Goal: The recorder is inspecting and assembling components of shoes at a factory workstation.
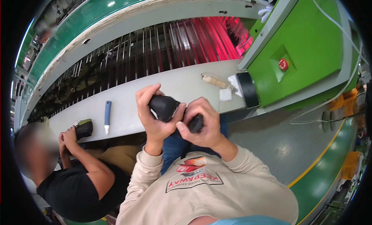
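A blue-handled tool (107, 115) lies on the pale ledge (182, 85) just left of the hands. Farther left, a co-worker in a black shirt (77, 186) holds a dark shoe (84, 129) against that ledge. Beyond the hands runs a conveyor of metal rods (155, 50), glowing red toward the right. Right of the hands stands a green machine housing (310, 50) bearing a red button (283, 64).
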Available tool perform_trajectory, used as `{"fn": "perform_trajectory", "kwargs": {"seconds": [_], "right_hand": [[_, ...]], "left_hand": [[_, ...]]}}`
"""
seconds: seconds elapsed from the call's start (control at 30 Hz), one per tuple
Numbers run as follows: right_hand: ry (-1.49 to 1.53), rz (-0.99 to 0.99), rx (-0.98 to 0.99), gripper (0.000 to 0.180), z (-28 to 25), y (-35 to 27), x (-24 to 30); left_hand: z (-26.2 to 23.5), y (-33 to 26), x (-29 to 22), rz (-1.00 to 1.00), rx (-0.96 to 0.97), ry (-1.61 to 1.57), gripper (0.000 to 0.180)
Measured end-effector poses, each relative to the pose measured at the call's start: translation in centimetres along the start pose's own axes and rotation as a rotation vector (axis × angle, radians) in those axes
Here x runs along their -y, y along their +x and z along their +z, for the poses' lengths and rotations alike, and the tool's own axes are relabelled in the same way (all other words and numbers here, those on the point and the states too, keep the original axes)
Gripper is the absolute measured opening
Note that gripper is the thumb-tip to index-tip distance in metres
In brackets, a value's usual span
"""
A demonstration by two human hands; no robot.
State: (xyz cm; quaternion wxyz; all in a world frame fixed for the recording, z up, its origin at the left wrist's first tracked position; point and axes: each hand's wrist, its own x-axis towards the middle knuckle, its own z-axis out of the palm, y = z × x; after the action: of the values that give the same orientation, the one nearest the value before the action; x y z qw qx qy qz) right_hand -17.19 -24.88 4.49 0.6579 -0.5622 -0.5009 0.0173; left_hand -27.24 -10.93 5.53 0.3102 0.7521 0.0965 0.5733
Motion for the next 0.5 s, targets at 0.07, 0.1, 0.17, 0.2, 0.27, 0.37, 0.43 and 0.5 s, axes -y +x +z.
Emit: {"fn": "perform_trajectory", "kwargs": {"seconds": [0.07,0.1,0.17,0.2,0.27,0.37,0.43,0.5], "right_hand": [[0.036,0.003,-0.015,0.028,0.6,-0.4,-0.2],[0.042,-0.007,-0.029,0.026,0.8,-0.6,-0.2],[0.029,-0.058,-0.025,0.025,1.1,-0.3,-0.3],[0.030,-0.101,-0.038,0.024,1.2,-0.1,-0.2],[0.007,-0.083,-0.006,0.025,1.0,0.6,0.5],[-0.019,-0.164,0.034,0.025,1.2,0.8,0.1],[-0.013,-0.089,0.047,0.028,1.4,0.5,0.9],[-0.001,0.005,0.097,0.042,1.2,0.0,1.2]], "left_hand": [[-0.1,0.1,0.2,0.007,0.001,0.011,0.082],[-0.2,0.2,0.2,0.009,0.012,0.000,0.081],[-0.5,-0.1,0.2,0.001,0.025,-0.011,0.079],[-0.4,-0.3,0.4,-0.013,0.010,-0.012,0.079],[-0.2,-0.7,0.9,-0.046,-0.035,-0.082,0.078],[-0.3,-0.9,0.6,-0.108,-0.026,-0.112,0.075],[-0.2,-1.3,0.5,-0.201,-0.022,-0.174,0.075],[-0.8,-1.5,0.5,-0.317,0.035,-0.231,0.073]]}}
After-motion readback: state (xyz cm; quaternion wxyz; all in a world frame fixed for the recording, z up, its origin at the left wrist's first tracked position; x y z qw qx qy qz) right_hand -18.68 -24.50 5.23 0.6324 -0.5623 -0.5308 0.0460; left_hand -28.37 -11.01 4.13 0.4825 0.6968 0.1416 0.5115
